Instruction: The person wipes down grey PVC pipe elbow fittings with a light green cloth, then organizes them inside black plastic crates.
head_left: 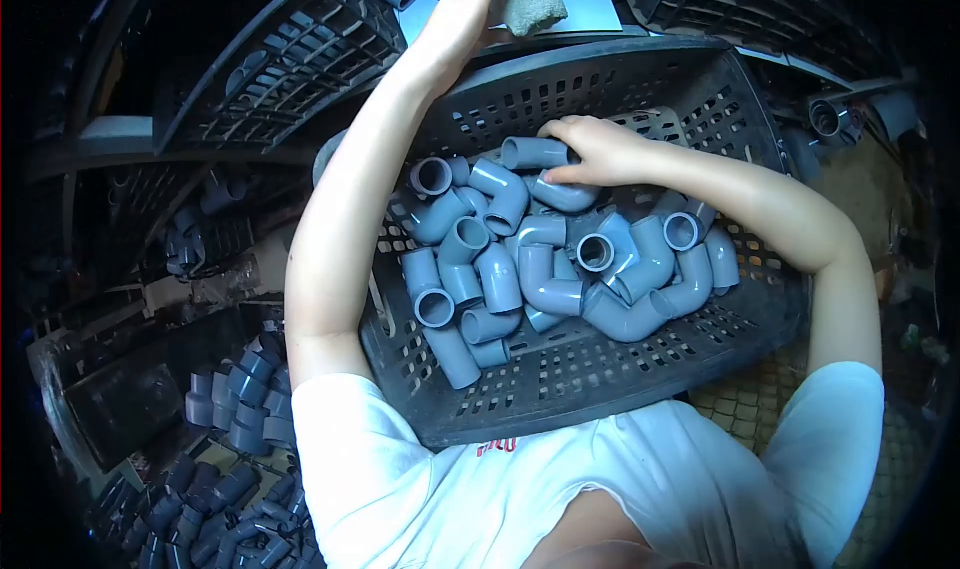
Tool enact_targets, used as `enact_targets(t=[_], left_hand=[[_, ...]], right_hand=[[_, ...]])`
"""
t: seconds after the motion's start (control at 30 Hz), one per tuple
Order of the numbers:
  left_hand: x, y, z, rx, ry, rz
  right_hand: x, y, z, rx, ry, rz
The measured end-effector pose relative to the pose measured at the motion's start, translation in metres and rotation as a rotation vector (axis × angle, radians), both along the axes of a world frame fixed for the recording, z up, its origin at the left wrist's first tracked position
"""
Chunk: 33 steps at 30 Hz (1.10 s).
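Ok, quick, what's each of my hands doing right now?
Left hand: closed on a greenish-grey cloth.
Right hand: fingers and thumb around a grey pipe elbow in the crate.

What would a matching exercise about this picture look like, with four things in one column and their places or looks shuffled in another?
Things:
1. Left hand
2. Right hand
3. Middle crate
4. Shirt

Places and looks:
A. White, with red lettering
B. Reaching in among grey pipe fittings
C. Dark, with rows of holes in its walls
D. At the top of the view, holding a rough greenish-grey piece

Right pairs: 1-D, 2-B, 3-C, 4-A
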<state>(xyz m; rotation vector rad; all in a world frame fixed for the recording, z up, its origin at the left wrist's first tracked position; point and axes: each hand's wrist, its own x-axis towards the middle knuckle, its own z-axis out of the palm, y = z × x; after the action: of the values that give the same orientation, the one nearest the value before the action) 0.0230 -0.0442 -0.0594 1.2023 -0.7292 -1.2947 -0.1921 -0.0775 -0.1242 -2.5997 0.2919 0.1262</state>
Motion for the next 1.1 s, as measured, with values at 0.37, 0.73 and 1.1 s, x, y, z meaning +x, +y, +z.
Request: enact_targets(t=[0.37,0.73,1.1], left_hand=[[0.008,0.023,0.024,-0.28,-0.588,0.107],[-0.031,0.037,0.06,-0.766,-1.618,0.393],[-0.042,0.04,0.053,-0.816,-1.713,0.368]], right_hand=[[0.005,-0.017,0.109,0.807,0.211,-0.097],[0.011,-0.058,0.118,1.38,-0.575,-0.48],[0.005,-0.05,0.121,1.275,-0.392,-0.393]])
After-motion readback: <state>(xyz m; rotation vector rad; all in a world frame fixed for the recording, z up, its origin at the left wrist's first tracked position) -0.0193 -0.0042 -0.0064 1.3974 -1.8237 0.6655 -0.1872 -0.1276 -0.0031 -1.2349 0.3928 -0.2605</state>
